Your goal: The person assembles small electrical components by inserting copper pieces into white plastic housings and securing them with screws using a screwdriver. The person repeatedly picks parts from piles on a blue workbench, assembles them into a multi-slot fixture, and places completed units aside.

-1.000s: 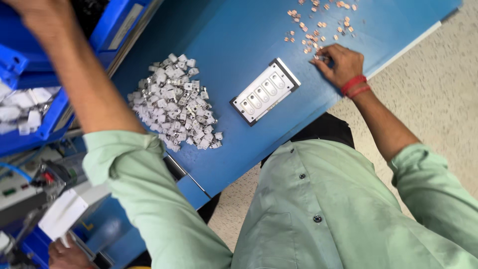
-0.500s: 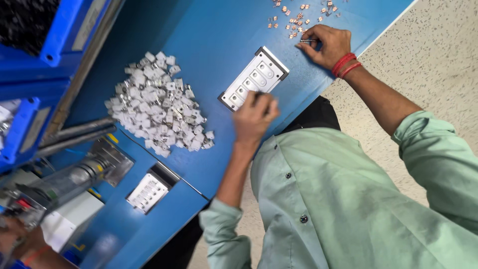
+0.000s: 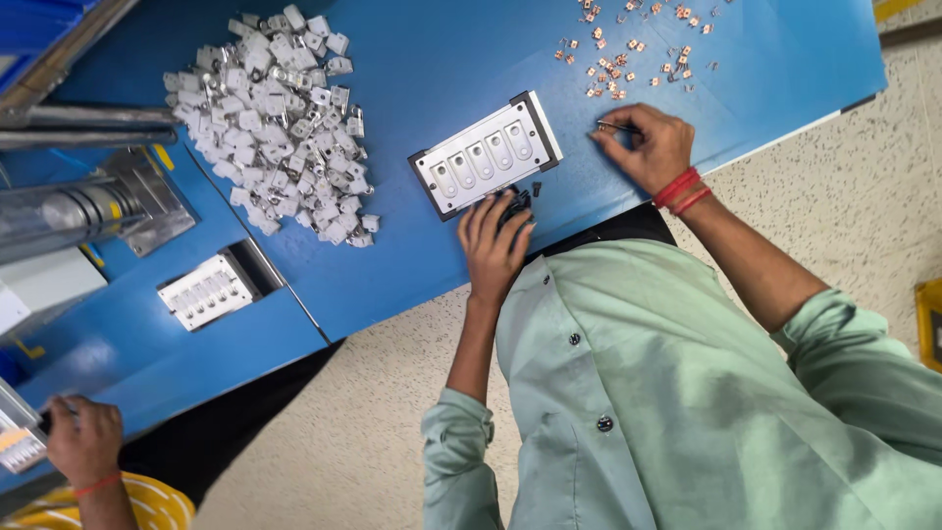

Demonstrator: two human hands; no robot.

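A white rectangular plate (image 3: pixel 486 155) with several oval slots lies on the blue table (image 3: pixel 442 59). My left hand (image 3: pixel 496 236) is at its near edge, fingers curled over a few small dark parts (image 3: pixel 517 201). My right hand (image 3: pixel 648 147), with red thread at the wrist, rests just right of the plate and pinches a thin metal tool (image 3: pixel 613 126) that points at the plate's end. Small copper-coloured pieces (image 3: pixel 628 49) are scattered beyond that hand.
A heap of white plastic parts (image 3: pixel 275 128) lies left of the plate. Further left a metal press (image 3: pixel 88 206) stands over a recess holding a second white plate (image 3: pixel 201 291). Another person's hand (image 3: pixel 83 437) works at the bottom left. Speckled floor lies below the table edge.
My left arm came back from the blue bins at far left and its hand settled at the plate's near edge. My right hand drew back from the copper pieces toward the plate.
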